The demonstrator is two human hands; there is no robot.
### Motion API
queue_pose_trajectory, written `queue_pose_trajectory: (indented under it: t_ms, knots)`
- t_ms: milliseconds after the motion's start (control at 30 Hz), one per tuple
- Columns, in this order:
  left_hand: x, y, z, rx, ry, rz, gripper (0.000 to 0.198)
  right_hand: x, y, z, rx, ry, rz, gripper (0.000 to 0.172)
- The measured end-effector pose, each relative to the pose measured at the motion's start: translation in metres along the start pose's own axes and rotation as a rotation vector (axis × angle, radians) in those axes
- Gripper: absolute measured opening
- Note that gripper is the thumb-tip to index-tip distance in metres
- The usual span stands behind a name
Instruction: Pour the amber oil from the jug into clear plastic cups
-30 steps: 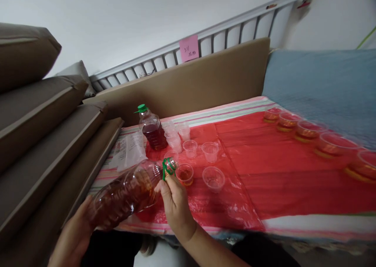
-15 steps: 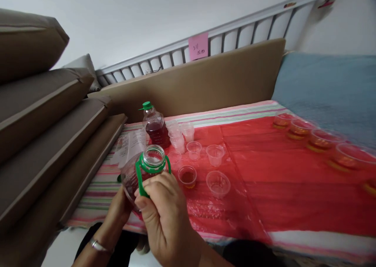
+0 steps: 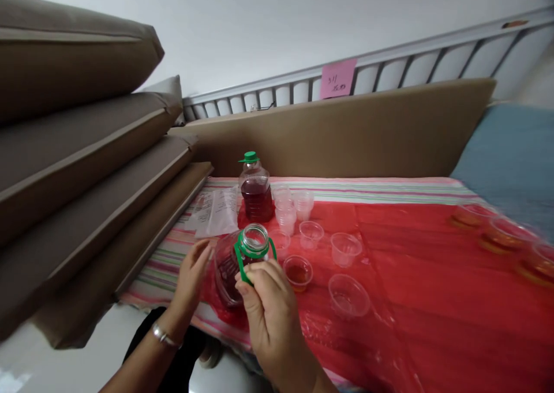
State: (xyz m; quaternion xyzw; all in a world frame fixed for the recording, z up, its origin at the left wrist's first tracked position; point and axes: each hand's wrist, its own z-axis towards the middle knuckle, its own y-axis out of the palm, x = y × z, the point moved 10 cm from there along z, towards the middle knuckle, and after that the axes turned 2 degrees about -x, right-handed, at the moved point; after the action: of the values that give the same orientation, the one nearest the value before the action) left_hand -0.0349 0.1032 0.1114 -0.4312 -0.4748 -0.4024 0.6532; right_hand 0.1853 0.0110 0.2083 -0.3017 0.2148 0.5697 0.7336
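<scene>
My right hand (image 3: pixel 274 318) is closed around the green handle of an uncapped clear plastic jug (image 3: pixel 227 274) with dark red liquid in it. The jug's green-ringed mouth faces up, and its base appears to rest at the left edge of the red plastic sheet (image 3: pixel 415 266). My left hand (image 3: pixel 190 274) is just left of the jug, apart from it, fingers stretched out and holding nothing. Right of the jug stands a clear cup (image 3: pixel 298 273) with some amber liquid. Near it are clear cups, one in front (image 3: pixel 348 298) and one behind (image 3: pixel 346 250), without visible liquid.
A second jug (image 3: pixel 257 201) with a green cap stands behind, beside stacked clear cups (image 3: pixel 285 215). Printed papers (image 3: pixel 220 211) lie to its left. Several cups of amber liquid (image 3: pixel 504 234) line the far right. Stacked brown cushions (image 3: pixel 99 145) rise at the left; a brown panel (image 3: pixel 346 139) backs the surface.
My left hand has come off the jug's side and opened. My right hand keeps its hold on the handle. The camera view has turned left, so everything sits farther right.
</scene>
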Motion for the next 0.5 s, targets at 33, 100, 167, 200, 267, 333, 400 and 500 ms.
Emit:
queue_pose_trajectory:
  t_ms: [33, 100, 167, 200, 267, 333, 400, 500]
  knots:
    - [0.015, -0.001, -0.004, -0.053, 0.049, 0.022, 0.048, 0.0, 0.002, 0.001, -0.003, -0.014, -0.029, 0.016]
    - [0.046, 0.013, -0.018, -0.267, 0.245, 0.173, 0.065, -0.001, 0.01, 0.002, -0.019, -0.044, -0.081, 0.015]
    - [0.066, 0.03, -0.036, -0.401, 0.472, 0.382, 0.085, -0.003, 0.019, 0.005, -0.045, -0.058, -0.117, 0.016]
    - [0.07, 0.036, -0.04, -0.408, 0.552, 0.468, 0.091, -0.004, 0.024, 0.007, -0.062, -0.054, -0.13, 0.016]
    - [0.069, 0.04, -0.04, -0.359, 0.609, 0.546, 0.094, -0.006, 0.031, 0.013, -0.101, -0.035, -0.146, 0.017]
    - [0.064, 0.042, -0.033, -0.333, 0.607, 0.559, 0.093, -0.009, 0.031, 0.019, -0.128, -0.029, -0.142, 0.015]
    - [0.059, 0.04, -0.025, -0.323, 0.599, 0.549, 0.092, -0.008, 0.022, 0.022, -0.119, -0.022, -0.157, 0.015]
    - [0.053, 0.027, -0.015, -0.291, 0.566, 0.512, 0.092, 0.018, -0.006, 0.021, -0.094, 0.074, -0.315, 0.02]
